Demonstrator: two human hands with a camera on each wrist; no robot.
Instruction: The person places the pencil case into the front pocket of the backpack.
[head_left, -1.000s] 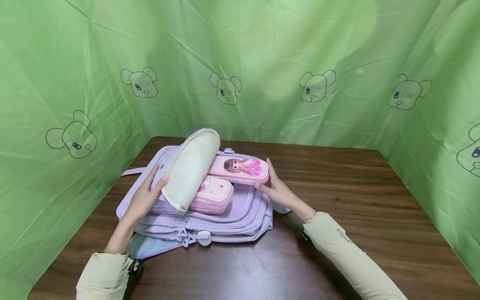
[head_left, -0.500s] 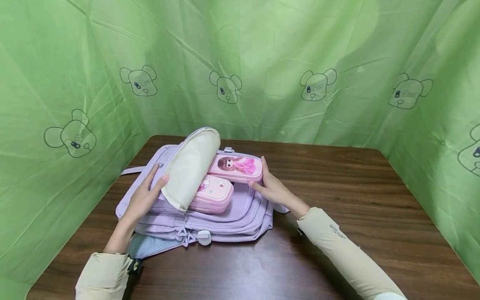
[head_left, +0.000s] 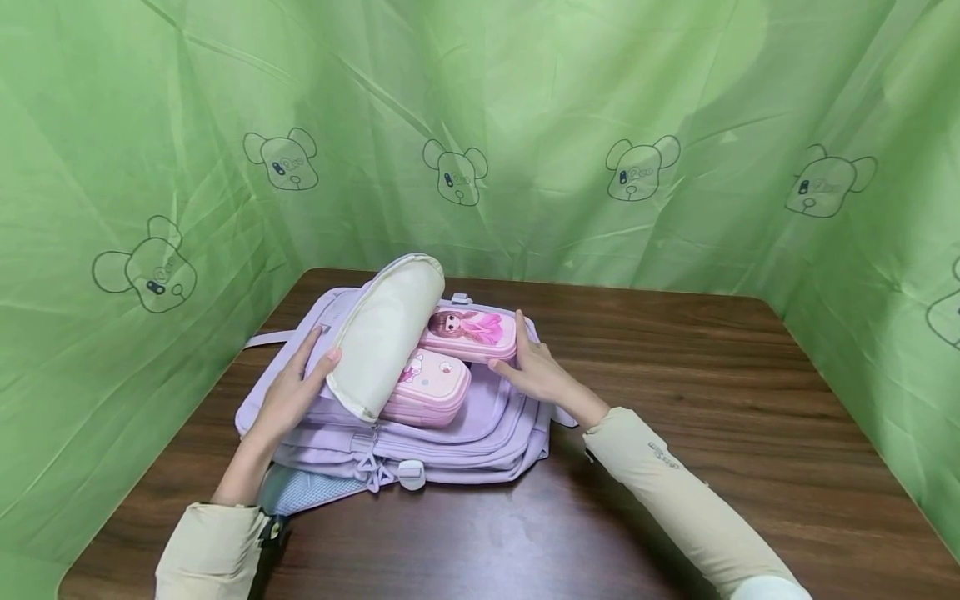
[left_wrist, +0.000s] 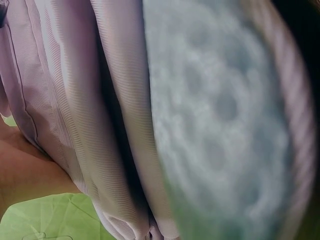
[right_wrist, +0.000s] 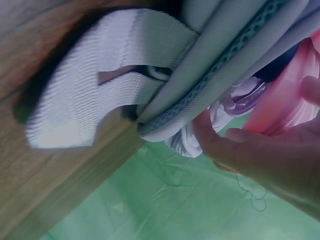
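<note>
A lilac backpack (head_left: 315, 408) lies on the table with its flap folded back, showing the cream lining (head_left: 386, 333). My left hand (head_left: 288, 400) rests at the bag's left side, thumb touching the flap's edge and index finger extended. With thumb and fingers around its right end, my right hand (head_left: 536, 371) grips a pink pencil case (head_left: 480, 332) printed with a doll. The case's left end is hidden under the flap. Nearer the front, a second pink pencil case (head_left: 435, 387) is partly inside the same pocket. The right wrist view shows my right fingers beside the bag's padded edge (right_wrist: 210, 80).
The brown wooden table (head_left: 675, 400) reaches out to the right and front. Green curtains (head_left: 555, 167) with bear outlines enclose it at the back and sides. Zipper pulls (head_left: 375, 473) and a buckle (head_left: 411, 473) hang at the bag's front; a strap (right_wrist: 65, 105) lies on the right.
The doll-printed pencil case has slid left, further under the flap, with my right hand moving along. My left hand, the flap and the second case have stayed about where they were.
</note>
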